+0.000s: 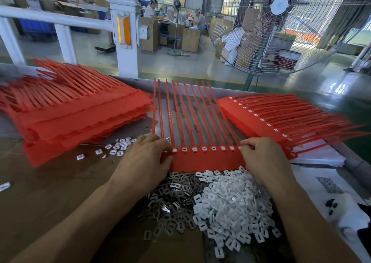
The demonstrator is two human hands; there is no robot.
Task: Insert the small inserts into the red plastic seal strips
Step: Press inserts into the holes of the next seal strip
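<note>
Head view: a red seal strip sheet (204, 160) lies flat on the bench (50, 182), tails pointing away, between both hands. Left hand (146, 158) rests on the sheet's left end, fingers (166, 145) curled over its edge beside the row of seated white inserts (203, 148). Right hand (265, 158) covers the right end, fingers bent down onto the sheet; whether they pinch an insert cannot be told. Just nearer than the sheet lie a heap of white inserts (230, 202) and a heap of metal clips (170, 198), touching each other. Stacked red sheets (76, 112) lie left, filled sheets (281, 118) right. Scattered loose inserts (118, 147) sit beside the left hand. A pedestal fan (281, 21) stands beyond.
</note>
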